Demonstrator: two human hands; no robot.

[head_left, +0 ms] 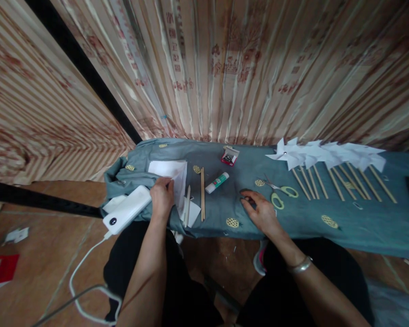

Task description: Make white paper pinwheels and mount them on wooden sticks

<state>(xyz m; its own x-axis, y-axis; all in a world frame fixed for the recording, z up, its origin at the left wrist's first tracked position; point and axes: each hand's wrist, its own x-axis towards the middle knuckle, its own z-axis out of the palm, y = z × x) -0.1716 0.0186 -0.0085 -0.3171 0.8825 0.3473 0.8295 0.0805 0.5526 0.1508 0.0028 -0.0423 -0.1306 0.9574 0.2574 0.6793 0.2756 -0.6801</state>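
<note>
My left hand point(162, 196) is closed in a pinch at the lower edge of a stack of white paper point(168, 168), with a corner of a sheet between its fingers. My right hand point(261, 211) rests near the cloth, fingers loosely curled and apart, holding nothing. Between my hands lie two wooden sticks point(202, 194), a pencil point(187, 206) on a small folded paper piece point(193, 212), and a glue stick point(217, 182). Scissors point(281, 192) with yellow-green handles lie just right of my right hand. A small red box of pins point(229, 156) stands open farther back.
Several white paper pinwheels point(327, 155) on wooden sticks lie overlapping at the right of the cloth-covered table point(313, 222). A white power bank point(127, 210) with a cable point(75, 277) sits at the left edge. A striped curtain point(204, 68) hangs behind; a dark pole point(85, 68) slants at left.
</note>
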